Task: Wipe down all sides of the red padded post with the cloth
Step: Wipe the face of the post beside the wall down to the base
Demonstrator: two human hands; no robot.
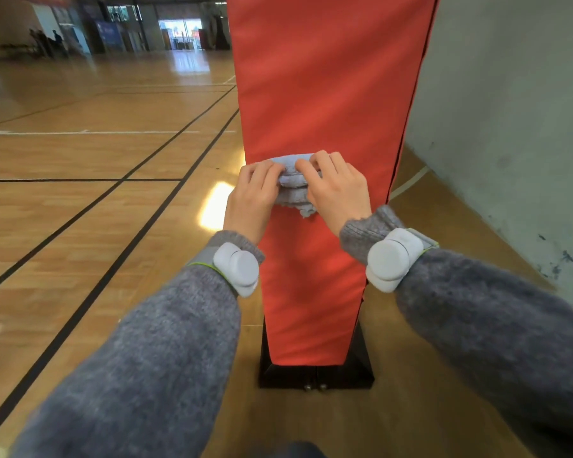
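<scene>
Both hands gripped one bunched cloth [293, 183]: your left hand [253, 196] and right hand [336, 188] clamped it flat against the red padded post [328, 94], near face, mid-height. Risk: the loose lower corner could slip free; far sides looked unwiped.

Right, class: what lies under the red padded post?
A black base sits under the red padded post, resting on the wooden floor, with two small bolts or wheels at its front edge. Its middle is covered by the padding.
</scene>
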